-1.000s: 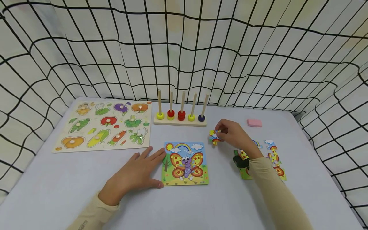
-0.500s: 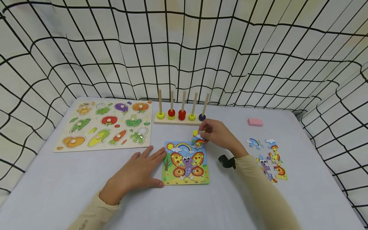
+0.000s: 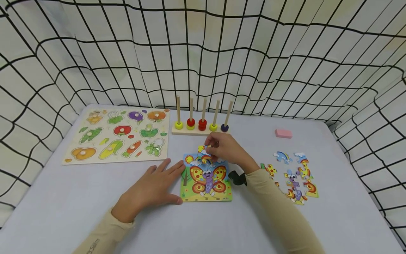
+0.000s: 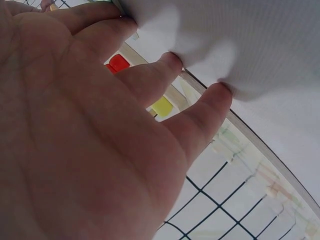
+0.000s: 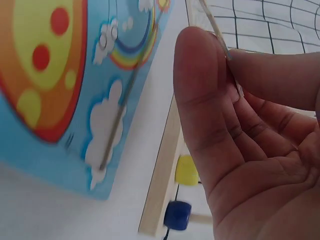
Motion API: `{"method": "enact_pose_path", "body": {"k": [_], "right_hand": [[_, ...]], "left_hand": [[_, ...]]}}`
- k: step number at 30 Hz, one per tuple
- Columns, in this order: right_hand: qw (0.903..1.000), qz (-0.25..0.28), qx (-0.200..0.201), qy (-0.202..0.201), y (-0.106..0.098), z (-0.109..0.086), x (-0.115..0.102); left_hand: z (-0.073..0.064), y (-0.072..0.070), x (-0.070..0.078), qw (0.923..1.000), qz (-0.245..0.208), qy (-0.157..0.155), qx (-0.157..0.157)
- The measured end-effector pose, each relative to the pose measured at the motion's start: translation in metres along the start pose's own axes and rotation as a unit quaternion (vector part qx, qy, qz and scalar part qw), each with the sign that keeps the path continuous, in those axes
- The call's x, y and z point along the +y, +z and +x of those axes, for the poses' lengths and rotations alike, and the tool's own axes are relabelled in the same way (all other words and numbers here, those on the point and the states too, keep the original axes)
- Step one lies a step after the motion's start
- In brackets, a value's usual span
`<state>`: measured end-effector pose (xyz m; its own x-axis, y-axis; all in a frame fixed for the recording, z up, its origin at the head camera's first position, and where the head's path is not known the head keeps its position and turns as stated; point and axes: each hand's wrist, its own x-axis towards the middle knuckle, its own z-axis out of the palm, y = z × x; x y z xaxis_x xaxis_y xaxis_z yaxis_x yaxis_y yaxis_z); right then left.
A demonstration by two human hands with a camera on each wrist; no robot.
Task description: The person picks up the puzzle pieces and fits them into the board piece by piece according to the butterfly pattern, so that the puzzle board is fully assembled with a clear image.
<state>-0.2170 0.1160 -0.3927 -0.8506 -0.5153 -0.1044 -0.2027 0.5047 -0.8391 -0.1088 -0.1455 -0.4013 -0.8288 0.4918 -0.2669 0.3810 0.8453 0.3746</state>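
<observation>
A square butterfly picture board (image 3: 206,194) lies flat on the white table. My left hand (image 3: 152,187) rests spread at its left edge, fingertips and thumb right at the side; the left wrist view shows the fingers (image 4: 200,120) extended. Over the board's top edge, my right hand (image 3: 226,150) pinches a small jigsaw piece (image 3: 201,149) with bits of yellow and blue. In the right wrist view the piece (image 5: 216,25) appears edge-on between thumb and finger, above the board's printed rainbow and cloud. Its printed face is partly hidden by the fingers.
Several loose jigsaw pieces (image 3: 292,178) lie to the right, some partly behind the right sleeve. A pink block (image 3: 283,133) sits beyond them. Behind the board stands a wooden peg rack (image 3: 190,132) with coloured beads; a vegetable peg puzzle (image 3: 108,135) lies back left. Black netting (image 3: 203,44) surrounds the table.
My right hand has carried the jigsaw piece leftward from the table right of the board to over the board's top edge. The left hand has stayed at the left edge.
</observation>
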Motion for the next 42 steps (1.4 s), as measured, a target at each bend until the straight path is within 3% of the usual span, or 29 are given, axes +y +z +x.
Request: {"method": "enact_pose_path", "body": {"k": [11,19,42], "right_hand": [[0.9986,-0.026,-0.039,-0.024,0.016,0.013,-0.008],[0.9971,-0.037,-0.064,0.018,0.030,0.014,-0.010],[0.9968,-0.049,-0.029,0.055,0.049,0.013,-0.010]], "left_hand": [[0.004,-0.001,-0.001,1.0000,0.007,-0.002,0.002],[0.003,0.001,-0.001,1.0000,0.006,0.000,0.002],[-0.002,0.002,0.000,0.9999,0.010,0.001,0.009]]}}
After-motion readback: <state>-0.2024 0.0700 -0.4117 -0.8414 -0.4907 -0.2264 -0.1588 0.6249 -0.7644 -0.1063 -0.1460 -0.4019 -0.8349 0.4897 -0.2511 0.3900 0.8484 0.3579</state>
